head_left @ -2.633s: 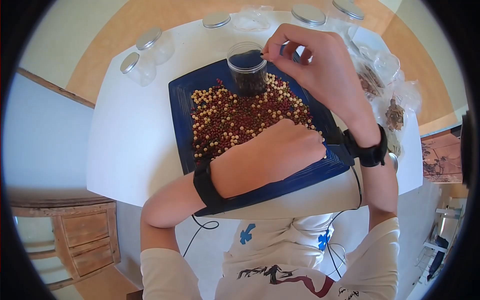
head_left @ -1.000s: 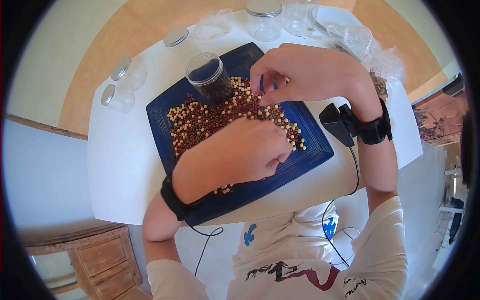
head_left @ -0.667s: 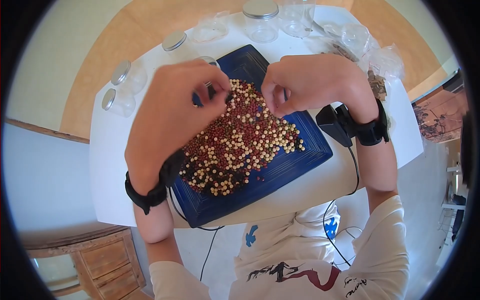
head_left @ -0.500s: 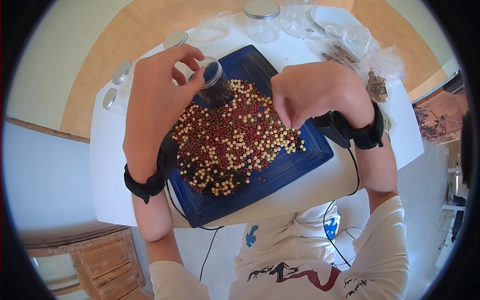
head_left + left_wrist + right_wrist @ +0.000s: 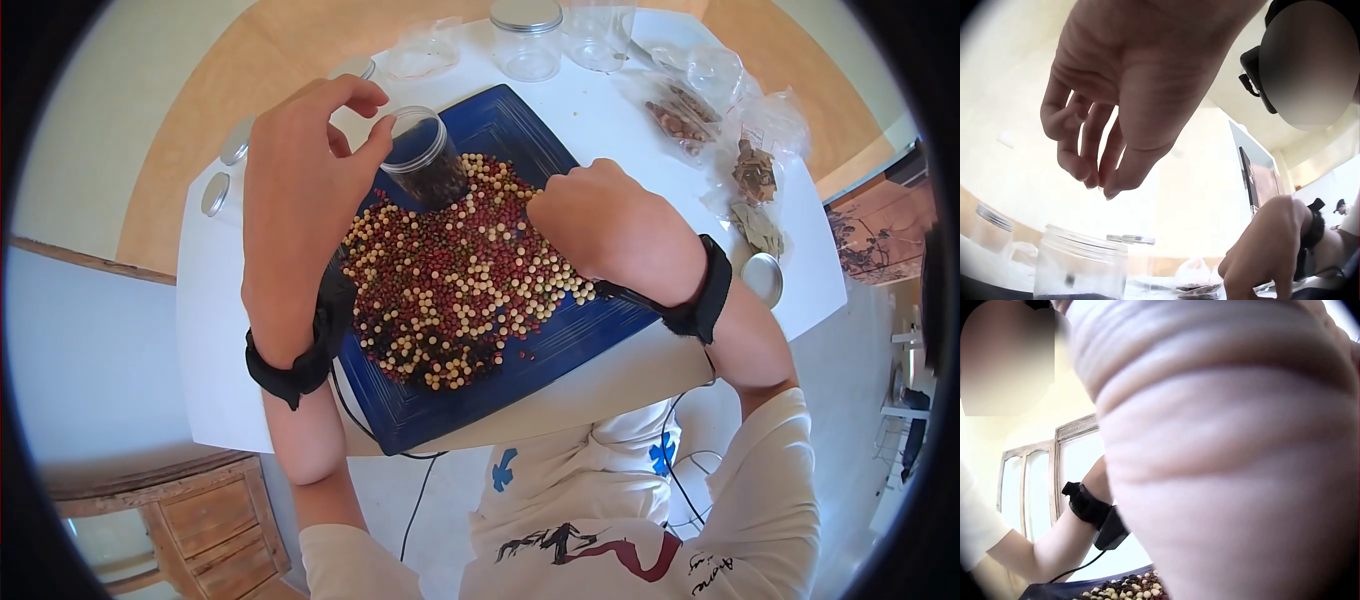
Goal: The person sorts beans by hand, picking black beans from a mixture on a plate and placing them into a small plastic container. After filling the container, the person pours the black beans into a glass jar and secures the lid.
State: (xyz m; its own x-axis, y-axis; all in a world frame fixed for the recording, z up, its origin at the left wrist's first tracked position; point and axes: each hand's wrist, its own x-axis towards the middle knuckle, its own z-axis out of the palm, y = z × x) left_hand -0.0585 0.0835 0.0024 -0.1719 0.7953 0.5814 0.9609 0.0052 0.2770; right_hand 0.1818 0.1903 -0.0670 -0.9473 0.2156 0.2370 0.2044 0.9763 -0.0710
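A blue square tray [image 5: 560,345] bears a spread of mixed beans [image 5: 450,270]: pale yellow, red, green and black. On its far side stands a lidless clear jar [image 5: 428,160] partly filled with dark beans. Beside the jar's mouth, my left hand [image 5: 300,180] holds its thumb and fingers apart, with nothing visible between them. In the left wrist view, a small dark speck shows inside the jar [image 5: 1079,265], below the left fingertips. My right hand [image 5: 615,225] bends down over the right edge of the beans; its fingertips are hidden in the head view.
Silver-lidded jars [image 5: 526,40] stand along the white table's far and left edges. Plastic bags [image 5: 685,115] with dried brown pieces lie at the right, near a loose-looking silver lid [image 5: 763,280]. Cables from the wrist cameras hang over the front edge.
My left hand rose from the beans to the jar, and its thumb and fingers spread apart there. The right hand moved from the jar to the tray's right side and turned downward.
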